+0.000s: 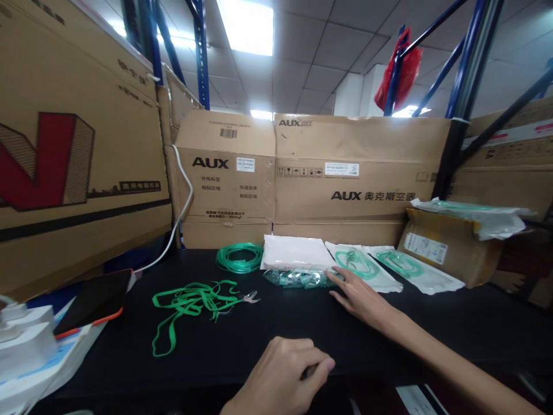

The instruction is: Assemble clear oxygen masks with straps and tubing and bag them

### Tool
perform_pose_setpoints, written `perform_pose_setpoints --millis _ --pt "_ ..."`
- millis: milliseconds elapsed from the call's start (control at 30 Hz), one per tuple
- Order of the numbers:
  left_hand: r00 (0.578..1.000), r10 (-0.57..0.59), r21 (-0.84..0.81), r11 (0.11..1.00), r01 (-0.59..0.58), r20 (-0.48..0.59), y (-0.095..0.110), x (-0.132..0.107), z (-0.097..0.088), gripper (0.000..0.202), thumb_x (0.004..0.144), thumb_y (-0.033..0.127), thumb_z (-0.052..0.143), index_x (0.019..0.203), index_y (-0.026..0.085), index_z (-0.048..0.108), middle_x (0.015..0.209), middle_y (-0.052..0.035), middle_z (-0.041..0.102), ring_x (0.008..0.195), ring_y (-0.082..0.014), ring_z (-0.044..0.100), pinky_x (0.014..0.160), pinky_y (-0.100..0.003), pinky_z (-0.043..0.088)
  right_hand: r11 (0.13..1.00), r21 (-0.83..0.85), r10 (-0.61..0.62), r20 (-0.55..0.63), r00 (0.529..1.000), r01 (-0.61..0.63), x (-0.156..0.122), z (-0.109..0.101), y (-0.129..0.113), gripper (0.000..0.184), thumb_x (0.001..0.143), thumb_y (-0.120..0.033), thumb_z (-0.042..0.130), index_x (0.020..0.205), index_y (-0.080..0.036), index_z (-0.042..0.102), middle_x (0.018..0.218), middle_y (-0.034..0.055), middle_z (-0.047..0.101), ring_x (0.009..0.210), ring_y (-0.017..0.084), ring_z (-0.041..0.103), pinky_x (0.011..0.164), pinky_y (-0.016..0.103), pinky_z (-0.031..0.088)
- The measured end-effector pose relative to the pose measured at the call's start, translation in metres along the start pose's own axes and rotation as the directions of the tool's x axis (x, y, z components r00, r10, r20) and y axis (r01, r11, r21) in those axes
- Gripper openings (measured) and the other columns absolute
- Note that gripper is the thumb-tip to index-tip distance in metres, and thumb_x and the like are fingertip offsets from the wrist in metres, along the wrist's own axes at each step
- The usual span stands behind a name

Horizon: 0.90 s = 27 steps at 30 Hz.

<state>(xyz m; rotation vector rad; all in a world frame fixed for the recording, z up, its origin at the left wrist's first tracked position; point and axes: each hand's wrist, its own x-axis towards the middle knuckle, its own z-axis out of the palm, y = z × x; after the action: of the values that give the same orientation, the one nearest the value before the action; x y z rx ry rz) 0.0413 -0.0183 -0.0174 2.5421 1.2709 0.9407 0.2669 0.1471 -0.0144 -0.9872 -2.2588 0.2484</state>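
My right hand (358,294) reaches out over the black table with its fingers apart. Its fingertips are at the right end of a row of clear plastic pieces with green parts (298,279); whether they touch cannot be told. Behind that row lies a white packet stack (298,252). My left hand (285,372) is near the front edge, fingers curled in and thumb alongside, with nothing visible in it. A tangle of green elastic straps (194,302) lies left of centre, with small clear pieces at its right end. Beyond it rests a coil of green tubing (239,257).
Two white-backed pouches with green tubing (356,265) lie at the right, beside an open carton (449,245) topped by more pouches. A tablet-like dark device (97,302) and white plugs (28,340) are at left. Cardboard panels (358,173) wall the back.
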Motion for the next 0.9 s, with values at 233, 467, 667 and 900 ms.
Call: perform_pose_setpoints --millis 233,467,667,900 --pt "0.984 -0.109 0.1 0.987 0.123 -0.139 -0.017 -0.006 -0.028 0.029 0.107 0.027 0.049 0.104 0.025 0.078 0.085 0.0009 0.071 0.076 -0.0151 0.07 0.072 -0.024 0.052 0.954 -0.271 -0.11 0.073 0.991 0.126 0.001 0.007 -0.002 0.032 0.103 -0.021 0.055 0.132 -0.02 0.066 0.131 0.0168 0.067 0.117 0.033 0.067 0.101 0.055 0.053" --pt "0.908 -0.289 0.316 0.868 0.382 -0.303 -0.068 -0.013 -0.055 0.031 0.102 0.024 0.051 0.122 0.015 0.072 0.116 -0.0121 0.067 0.108 -0.033 0.065 0.102 -0.054 0.049 0.911 -0.383 -0.119 0.1 0.988 0.149 -0.04 -0.008 -0.038 0.04 0.102 -0.023 0.05 0.138 -0.021 0.065 0.126 0.019 0.071 0.098 0.037 0.075 0.08 0.054 0.063" --pt "0.915 -0.319 0.347 0.852 0.391 -0.248 -0.079 -0.014 -0.051 0.025 0.102 0.024 0.052 0.103 0.02 0.076 0.106 -0.0078 0.071 0.104 -0.0295 0.067 0.094 -0.045 0.054 0.903 -0.384 -0.161 0.115 0.98 0.193 -0.056 0.003 -0.069 0.043 0.1 -0.02 0.055 0.142 -0.025 0.062 0.135 0.0164 0.069 0.111 0.036 0.073 0.09 0.055 0.063" --pt "0.937 -0.281 0.341 0.877 0.339 -0.209 -0.08 -0.019 -0.053 0.029 0.105 0.024 0.044 0.105 0.022 0.073 0.105 -0.0063 0.072 0.099 -0.0234 0.072 0.088 -0.034 0.058 0.93 -0.264 -0.244 0.082 0.966 0.257 -0.061 0.019 -0.106 0.054 0.098 -0.023 0.066 0.15 -0.025 0.054 0.141 0.0124 0.068 0.125 0.032 0.069 0.099 0.047 0.062"
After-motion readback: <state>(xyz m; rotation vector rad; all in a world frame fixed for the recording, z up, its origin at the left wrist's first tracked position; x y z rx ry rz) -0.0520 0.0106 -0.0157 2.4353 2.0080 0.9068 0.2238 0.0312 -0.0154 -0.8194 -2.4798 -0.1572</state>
